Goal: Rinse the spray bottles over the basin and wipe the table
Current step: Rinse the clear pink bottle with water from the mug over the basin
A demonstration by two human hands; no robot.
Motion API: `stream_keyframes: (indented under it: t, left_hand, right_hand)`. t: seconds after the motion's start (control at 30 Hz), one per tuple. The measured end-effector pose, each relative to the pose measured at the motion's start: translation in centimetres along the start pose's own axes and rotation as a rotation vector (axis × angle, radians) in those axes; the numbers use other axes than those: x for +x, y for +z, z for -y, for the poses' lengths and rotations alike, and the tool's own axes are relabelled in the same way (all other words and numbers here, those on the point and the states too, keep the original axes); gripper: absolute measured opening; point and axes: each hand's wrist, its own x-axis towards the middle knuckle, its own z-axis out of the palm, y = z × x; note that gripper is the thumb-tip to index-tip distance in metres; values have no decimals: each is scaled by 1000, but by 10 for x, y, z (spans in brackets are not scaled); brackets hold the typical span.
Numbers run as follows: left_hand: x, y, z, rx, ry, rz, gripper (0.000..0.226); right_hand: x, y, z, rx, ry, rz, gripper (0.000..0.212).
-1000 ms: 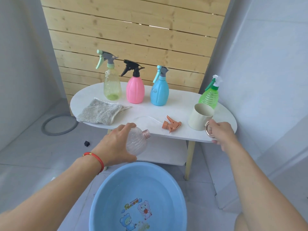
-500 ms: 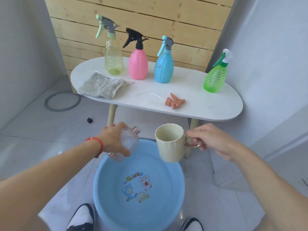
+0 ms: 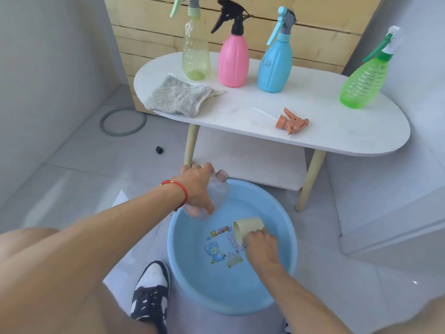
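Observation:
My left hand [image 3: 196, 186] grips a clear, capless spray bottle [image 3: 218, 191] over the far left rim of the blue basin [image 3: 286, 220], its neck pointing up and away. My right hand [image 3: 261, 247] holds a cream cup [image 3: 246, 229] tipped on its side, low inside the basin, mouth facing left. On the white table [image 3: 337, 131] stand a pale yellow bottle [image 3: 195, 54], a pink bottle [image 3: 233, 59], a blue bottle [image 3: 274, 66] and a green bottle [image 3: 363, 85]. A grey cloth [image 3: 178, 96] lies at its left end.
An orange spray head [image 3: 291, 121] with its thin tube lies near the table's front edge. A lower shelf [image 3: 252, 162] sits under the top, just behind the basin. My shoe [image 3: 150, 292] stands left of the basin. A grey ring [image 3: 122, 121] lies on the floor.
My right hand has brought the cup from the table down into the basin and tipped it sideways. My left hand has lowered the clear bottle to the basin's rim. The view has tilted down.

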Motion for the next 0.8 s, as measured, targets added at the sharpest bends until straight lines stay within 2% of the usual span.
stream_keyframes:
  t: [0.17, 0.27, 0.37, 0.47, 0.63, 0.73, 0.8]
  left_hand:
    - [-1, 1, 3, 24, 3, 19, 102]
    - [0, 0, 5, 34, -1, 36, 103]
    - [2, -3, 7, 20, -5, 43, 102]
    - [4, -5, 8, 10, -18, 32, 103]
    - [5, -5, 7, -13, -27, 24, 99]
    - [3, -6, 6, 1, -17, 0, 98]
    - [1, -9, 6, -5, -10, -13, 98]
  right_hand:
    - [1, 37, -3, -68, -80, -12, 37]
    - [1, 37, 1, 2, -44, -3, 32]
    - [3, 21, -4, 294, 109, -60, 19]
    - [11, 0, -27, 728, 258, -20, 33]
    - [4, -53, -62, 1101, 136, 62, 35]
    - [-3, -96, -71, 1170, 51, -23, 45]
    - [-9, -126, -78, 1175, 2, -82, 43]
